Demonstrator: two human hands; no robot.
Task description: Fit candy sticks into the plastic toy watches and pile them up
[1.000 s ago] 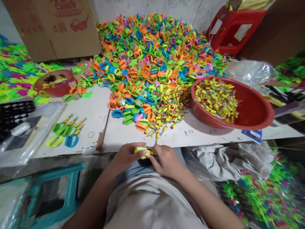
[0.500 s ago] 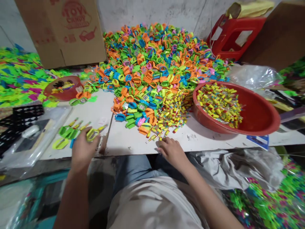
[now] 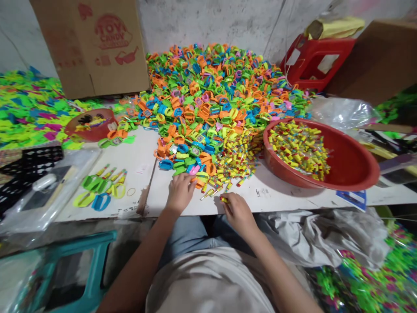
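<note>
My left hand [image 3: 180, 191] is at the front edge of a heap of plastic toy watches [image 3: 208, 108]. Its thumb and fingers close on an orange toy watch [image 3: 197, 183], partly hidden by the fingers. My right hand [image 3: 240, 212] pinches a small yellow candy tube [image 3: 224, 199] with a red end, just in front of the pile of candy tubes [image 3: 239, 152]. On the left of the table lie several toy watches with candy tubes set at their ends, among them a yellow watch [image 3: 117, 190] and a blue watch [image 3: 101, 202].
A large red basin [image 3: 352, 163] partly filled with candy tubes stands at the right. A smaller red bowl [image 3: 97, 133] with small bands sits at the left. Behind are a cardboard box [image 3: 78, 65] and a red stool [image 3: 335, 48]. A rubber band [image 3: 130, 191] lies near the watches.
My left hand has let go of a yellow toy watch at the left row and moved right to the heap. My right hand has drawn back slightly with a candy tube.
</note>
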